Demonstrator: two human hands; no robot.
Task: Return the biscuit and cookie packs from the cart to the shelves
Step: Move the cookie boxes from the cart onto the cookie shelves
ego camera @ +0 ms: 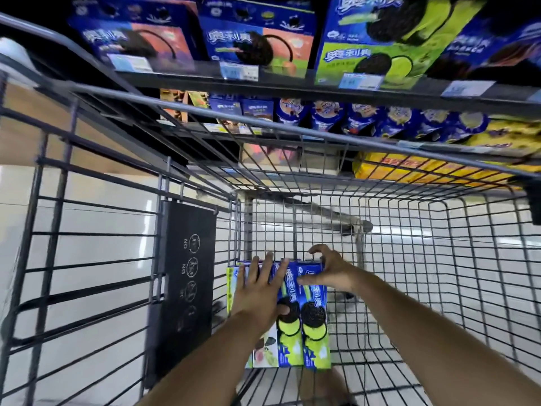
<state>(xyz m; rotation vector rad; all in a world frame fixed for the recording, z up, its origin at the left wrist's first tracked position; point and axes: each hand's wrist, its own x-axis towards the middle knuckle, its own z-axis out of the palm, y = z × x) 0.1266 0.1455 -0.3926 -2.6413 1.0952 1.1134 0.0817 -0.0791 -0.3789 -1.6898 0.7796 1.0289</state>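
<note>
Down at six o'clock in the cart (292, 133), our left hand (259, 291) lies flat, fingers straight, on the cookie packs (314, 341) while our right hand (330, 271) curls round their far end; lifting all together, we might let one slip.

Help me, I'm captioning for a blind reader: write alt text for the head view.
Two bare hands reach into a wire cart onto blue-and-green cookie boxes lying side by side: the left hand lies flat on them, the right hand curls over their far end. Shelves beyond hold similar blue packs.
</note>
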